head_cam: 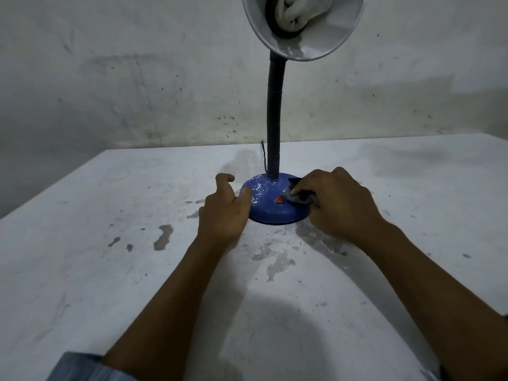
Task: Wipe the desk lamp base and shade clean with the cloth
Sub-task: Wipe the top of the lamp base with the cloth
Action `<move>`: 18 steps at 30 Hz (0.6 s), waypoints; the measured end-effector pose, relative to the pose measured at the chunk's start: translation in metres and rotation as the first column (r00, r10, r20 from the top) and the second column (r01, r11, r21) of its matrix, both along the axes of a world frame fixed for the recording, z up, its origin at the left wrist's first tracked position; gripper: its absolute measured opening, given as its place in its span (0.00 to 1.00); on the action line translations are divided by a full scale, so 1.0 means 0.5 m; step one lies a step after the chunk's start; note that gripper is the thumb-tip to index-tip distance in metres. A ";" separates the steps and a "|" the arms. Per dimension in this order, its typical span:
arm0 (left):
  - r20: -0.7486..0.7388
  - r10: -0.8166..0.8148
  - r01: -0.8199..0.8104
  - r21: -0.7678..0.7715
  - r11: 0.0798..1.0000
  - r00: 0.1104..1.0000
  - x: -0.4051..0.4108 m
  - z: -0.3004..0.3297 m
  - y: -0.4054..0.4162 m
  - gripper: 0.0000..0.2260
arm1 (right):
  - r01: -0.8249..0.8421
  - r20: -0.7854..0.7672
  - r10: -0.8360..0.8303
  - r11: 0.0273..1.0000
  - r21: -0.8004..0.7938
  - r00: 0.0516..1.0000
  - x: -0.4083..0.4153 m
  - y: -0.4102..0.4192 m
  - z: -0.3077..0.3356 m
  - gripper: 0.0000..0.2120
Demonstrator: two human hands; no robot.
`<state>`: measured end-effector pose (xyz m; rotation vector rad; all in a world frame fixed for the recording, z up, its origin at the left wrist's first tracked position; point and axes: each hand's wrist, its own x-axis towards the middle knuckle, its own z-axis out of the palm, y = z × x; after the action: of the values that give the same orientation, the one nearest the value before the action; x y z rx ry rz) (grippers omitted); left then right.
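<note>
A person's left hand [224,209] is resting against the left side of a blue lamp base [270,206], fingers loosely spread, the thumb lying on the speckled dome and the other fingers reaching round behind it, holding nothing. The base is sitting on a stained white table [110,270], its surface flecked with white spots and a small red switch [279,200] showing on its front. A dark flexible neck [275,114] is rising straight from the base's centre to a pale shade [303,26] tilted toward the camera, a white bulb [291,9] inside. On the base's right side, the right hand [334,206] is pinching a dark cloth [301,196], fingers curled round it and pressing it onto the dome just right of the switch.
</note>
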<state>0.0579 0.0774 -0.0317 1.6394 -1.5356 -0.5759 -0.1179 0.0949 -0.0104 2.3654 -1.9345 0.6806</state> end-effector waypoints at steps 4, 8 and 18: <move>0.092 0.014 -0.014 0.005 1.000 0.996 -0.016 0.004 0.013 0.17 | 0.034 0.022 -0.034 0.999 -0.015 0.999 -0.011 -0.004 -0.001 0.17; 0.116 0.000 0.002 -0.012 1.000 0.993 -0.031 0.005 0.022 0.17 | 0.040 0.025 -0.039 0.999 -0.013 0.999 -0.017 -0.008 -0.002 0.17; 0.024 -0.074 0.076 -0.100 0.992 0.997 -0.047 -0.007 0.024 0.17 | -0.047 0.119 0.054 0.997 -0.063 0.991 0.009 -0.001 -0.005 0.19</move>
<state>0.0344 0.0894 -0.0353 1.5205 -1.6206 -0.5151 -0.1134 0.0942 -0.0129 2.3976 -1.8739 0.8917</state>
